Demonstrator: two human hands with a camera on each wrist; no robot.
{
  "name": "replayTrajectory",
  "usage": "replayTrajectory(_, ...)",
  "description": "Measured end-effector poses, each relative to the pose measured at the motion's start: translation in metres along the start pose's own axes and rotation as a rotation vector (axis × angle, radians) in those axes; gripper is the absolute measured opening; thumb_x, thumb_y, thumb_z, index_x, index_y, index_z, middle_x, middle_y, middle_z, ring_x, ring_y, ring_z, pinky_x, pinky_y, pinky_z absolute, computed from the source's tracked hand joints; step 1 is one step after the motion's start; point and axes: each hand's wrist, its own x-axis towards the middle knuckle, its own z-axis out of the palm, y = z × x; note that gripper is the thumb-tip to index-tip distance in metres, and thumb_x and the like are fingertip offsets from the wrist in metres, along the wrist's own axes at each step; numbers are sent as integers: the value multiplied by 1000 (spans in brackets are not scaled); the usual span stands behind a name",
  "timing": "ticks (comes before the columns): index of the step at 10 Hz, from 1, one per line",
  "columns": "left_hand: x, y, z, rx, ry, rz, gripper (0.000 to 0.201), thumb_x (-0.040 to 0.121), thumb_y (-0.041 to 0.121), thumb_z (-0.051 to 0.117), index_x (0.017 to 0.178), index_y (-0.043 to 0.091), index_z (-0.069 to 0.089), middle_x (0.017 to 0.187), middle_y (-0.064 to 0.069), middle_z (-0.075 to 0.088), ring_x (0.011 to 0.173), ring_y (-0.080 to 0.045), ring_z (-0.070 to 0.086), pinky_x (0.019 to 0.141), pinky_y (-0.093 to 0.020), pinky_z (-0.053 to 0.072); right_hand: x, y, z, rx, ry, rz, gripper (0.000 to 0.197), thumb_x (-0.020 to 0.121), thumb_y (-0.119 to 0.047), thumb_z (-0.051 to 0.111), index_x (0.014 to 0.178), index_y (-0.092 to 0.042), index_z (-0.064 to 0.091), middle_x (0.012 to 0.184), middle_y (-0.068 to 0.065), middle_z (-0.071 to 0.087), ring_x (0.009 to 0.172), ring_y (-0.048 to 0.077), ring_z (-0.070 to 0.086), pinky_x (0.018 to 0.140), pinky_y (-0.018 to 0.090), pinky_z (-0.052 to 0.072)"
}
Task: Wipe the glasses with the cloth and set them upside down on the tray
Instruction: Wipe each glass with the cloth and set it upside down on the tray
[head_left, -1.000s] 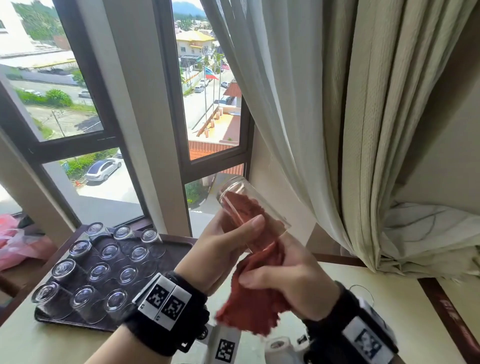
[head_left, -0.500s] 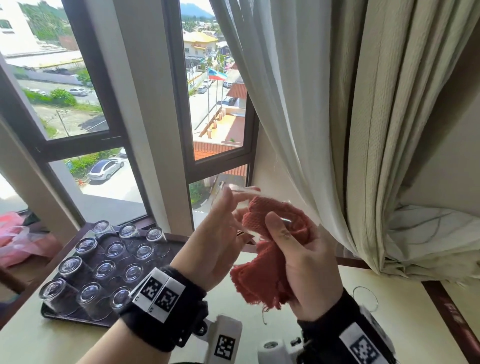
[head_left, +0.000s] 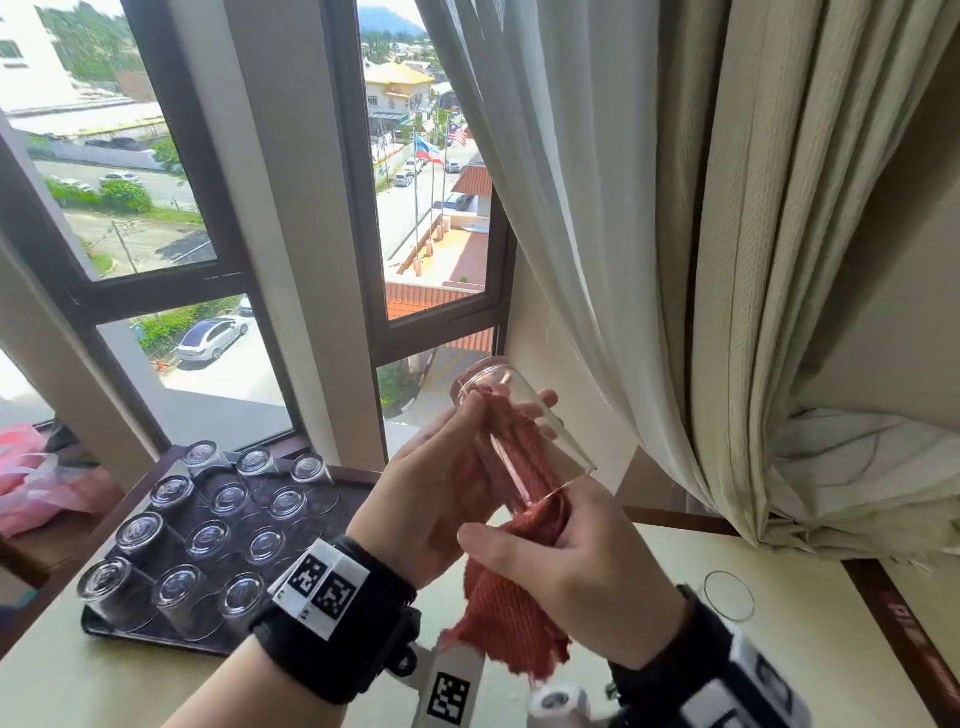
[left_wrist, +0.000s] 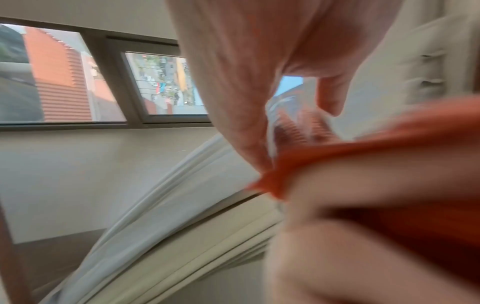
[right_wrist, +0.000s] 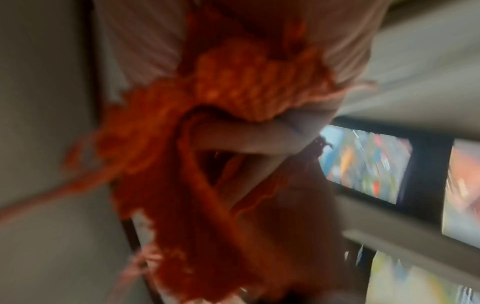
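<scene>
My left hand (head_left: 467, 457) grips a clear glass (head_left: 540, 415) in the air above the table, base tilted up and away, mouth toward me. A rust-red cloth (head_left: 511, 613) is stuffed into the glass and hangs out below it. My right hand (head_left: 561, 545) grips the cloth at the glass's mouth, its fingers hidden inside the fabric. The dark tray (head_left: 332, 514) sits at lower left with several glasses (head_left: 208, 538) upside down on it. Both wrist views are blurred; the cloth (right_wrist: 197, 164) fills the right one, and the left one shows the cloth (left_wrist: 363, 144) beside my fingers (left_wrist: 330, 96).
One more clear glass (head_left: 728, 595) stands upright on the pale table (head_left: 810, 670) to the right. A curtain (head_left: 727, 260) hangs close behind my hands. The window (head_left: 415, 208) lies ahead, and a pink bag (head_left: 31, 478) lies at far left.
Half a second ago the cloth was bunched over the glass's rim; now the glass is tilted base-up again with the cloth pushed deep inside, and my hands sit slightly higher.
</scene>
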Motion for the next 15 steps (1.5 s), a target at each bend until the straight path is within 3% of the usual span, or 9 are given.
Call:
replayTrajectory(2, -1, -10, -7, 7, -87, 34, 93, 96, 47, 76, 153, -12, 33, 152, -47, 33, 138, -54, 35, 123, -77, 11, -8, -6, -11, 1265, -238, 243, 29, 82, -5, 82, 99, 11, 65, 64, 25, 64, 40, 25, 64, 38, 28, 54)
replayTrajectory(4, -3, 4, -6, 55, -29, 23, 58, 103, 38, 52, 143, -4, 58, 148, -30, 57, 139, -50, 49, 125, -67, 24, -7, -2, 1, -53, 30, 14, 56, 86, -2, 77, 129, -33, 61, 89, 3, 74, 68, 15, 71, 67, 29, 61)
replayTrajectory(6, 0, 8, 17, 331, 92, 81, 56, 96, 47, 56, 130, 2, 59, 103, -14, 79, 96, -30, 76, 88, -39, 65, 1, 30, 6, -1021, 150, -299, 99, 80, -18, 67, 164, -31, 18, 159, -9, 48, 107, 20, 74, 85, 27, 59)
replayTrajectory(9, 0, 0, -9, -46, -180, 84, 81, 104, 43, 63, 162, 0, 27, 162, -21, 46, 145, -40, 51, 114, -61, 46, -7, 1, -7, 1078, -268, 149, 61, 72, 0, 85, 129, -3, 64, 78, 22, 65, 50, 22, 66, 49, 28, 57)
replayTrajectory(10, 3, 0, -4, -47, -139, 50, 99, 90, 52, 80, 161, 1, 34, 159, -23, 49, 141, -39, 55, 110, -59, 51, -3, 2, 2, 930, -170, 159, 61, 69, 4, 80, 128, -6, 64, 79, 21, 69, 56, 28, 69, 54, 36, 61)
replayTrajectory(12, 10, 5, 1, 328, 186, 89, 81, 82, 48, 88, 133, -7, 58, 106, -21, 76, 93, -36, 76, 88, -52, 65, 9, 39, 5, -1091, 76, -240, 105, 75, -10, 72, 164, -30, 19, 167, -7, 34, 84, 20, 76, 80, 30, 62)
replayTrajectory(13, 11, 5, -1, 331, 226, 84, 85, 78, 45, 86, 136, -8, 53, 104, -21, 78, 90, -34, 77, 79, -47, 67, 9, 28, 0, -660, -41, -170, 108, 87, 2, 62, 160, -54, 6, 166, -24, 30, 97, 29, 74, 91, 42, 61)
replayTrajectory(14, 7, 2, -4, 148, 69, 94, 98, 77, 55, 90, 142, -7, 52, 132, -27, 69, 110, -37, 70, 95, -53, 60, 3, 13, -4, 427, -214, -7, 87, 86, 12, 68, 151, -41, 48, 107, 11, 77, 74, 35, 72, 71, 45, 62)
replayTrajectory(15, 4, 1, -6, -6, -114, 125, 101, 90, 49, 80, 159, -3, 30, 156, -25, 52, 132, -40, 60, 113, -63, 46, -1, 8, -10, 1008, -277, 97, 63, 73, -2, 85, 132, -10, 67, 74, 19, 64, 52, 24, 64, 52, 31, 57)
